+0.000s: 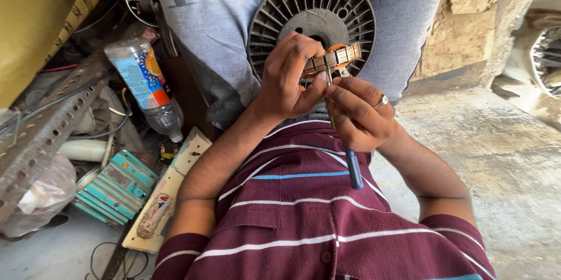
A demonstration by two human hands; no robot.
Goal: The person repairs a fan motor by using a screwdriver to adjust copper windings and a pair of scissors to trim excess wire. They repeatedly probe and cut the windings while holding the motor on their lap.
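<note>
My left hand (289, 75) grips a small motor winding part (334, 58), brass-coloured with orange insulation, holding it up in front of my chest. My right hand (359, 110), with a ring on one finger, pinches a thin tool with a blue handle (353, 166); its metal tip touches the underside of the part. Behind both hands a large black ribbed wire spool (280, 5) rests between my grey-trousered knees. My maroon striped shirt fills the bottom of the view.
A plastic bottle (146, 84) with a colourful label lies at the left beside a perforated metal angle bar (47, 122). Teal boxes (117, 186), a cream board (166, 198), loose wires and a plastic bag clutter the left floor. Concrete floor (502, 163) lies right.
</note>
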